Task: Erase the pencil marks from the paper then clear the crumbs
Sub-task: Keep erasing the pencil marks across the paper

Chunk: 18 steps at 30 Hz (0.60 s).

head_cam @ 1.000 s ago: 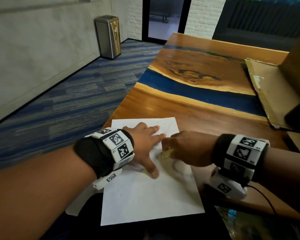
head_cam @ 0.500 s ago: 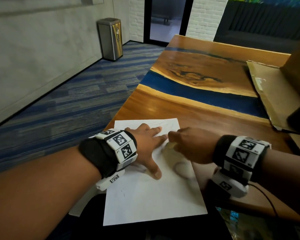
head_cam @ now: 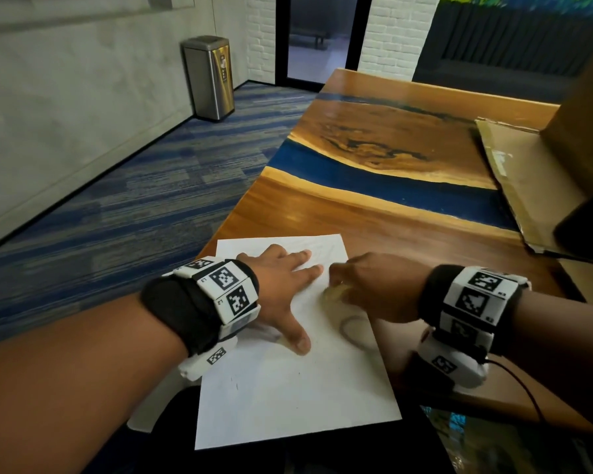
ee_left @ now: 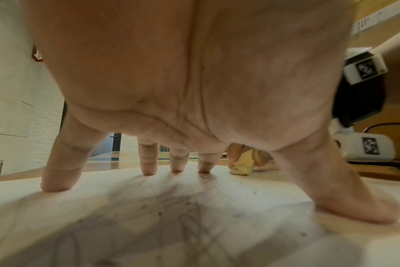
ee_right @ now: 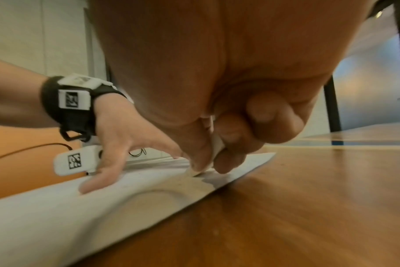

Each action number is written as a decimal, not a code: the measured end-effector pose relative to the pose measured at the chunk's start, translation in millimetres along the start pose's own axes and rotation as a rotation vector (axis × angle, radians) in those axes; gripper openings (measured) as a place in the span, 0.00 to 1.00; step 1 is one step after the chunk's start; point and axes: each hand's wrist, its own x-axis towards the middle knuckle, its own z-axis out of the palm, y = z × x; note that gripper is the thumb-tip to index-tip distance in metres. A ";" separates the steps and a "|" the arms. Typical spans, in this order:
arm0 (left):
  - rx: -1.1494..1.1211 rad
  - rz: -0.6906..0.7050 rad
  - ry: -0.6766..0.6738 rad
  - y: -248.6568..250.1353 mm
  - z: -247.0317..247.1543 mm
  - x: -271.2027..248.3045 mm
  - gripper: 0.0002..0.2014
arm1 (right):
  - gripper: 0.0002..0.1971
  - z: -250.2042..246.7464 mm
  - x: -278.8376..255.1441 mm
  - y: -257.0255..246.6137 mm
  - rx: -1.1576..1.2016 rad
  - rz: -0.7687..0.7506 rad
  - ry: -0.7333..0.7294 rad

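A white sheet of paper [head_cam: 288, 398] lies on the wooden table [head_cam: 322, 206] near its front left corner. Faint pencil lines run across its far half, and a pencil ring [head_cam: 355, 331] is drawn near its right edge. My left hand [head_cam: 281, 282] lies flat on the paper [ee_left: 194, 225] with fingers spread, pressing it down. My right hand [head_cam: 374, 285] pinches a pale eraser [head_cam: 332, 293] between thumb and fingers, its tip touching the paper [ee_right: 57, 216] near the right edge. The eraser [ee_right: 215, 150] [ee_left: 241, 165] shows in both wrist views. Dark crumbs [ee_left: 255, 193] dot the sheet.
A flattened cardboard sheet [head_cam: 528, 179] and a brown box [head_cam: 586, 107] occupy the table's right side. A dark object [head_cam: 586, 220] sits at the right edge. A steel bin [head_cam: 209, 78] stands on the carpet by the wall. A cable [head_cam: 528, 391] trails from my right wrist.
My right hand has rubbed the eraser back and forth a short way near the paper's right edge. The left hand has stayed flat on the sheet.
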 end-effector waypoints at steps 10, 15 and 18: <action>-0.029 0.012 0.030 3.1 0.7 -3.1 0.64 | 0.14 2.3 8.6 -4.8 -0.012 0.037 0.067; -0.073 0.007 0.093 3.8 8.7 -9.6 0.61 | 0.13 3.4 22.2 5.8 -0.023 0.153 0.040; -0.092 -0.016 0.067 -7.8 13.6 -12.7 0.60 | 0.11 1.1 20.3 11.1 0.008 0.194 0.016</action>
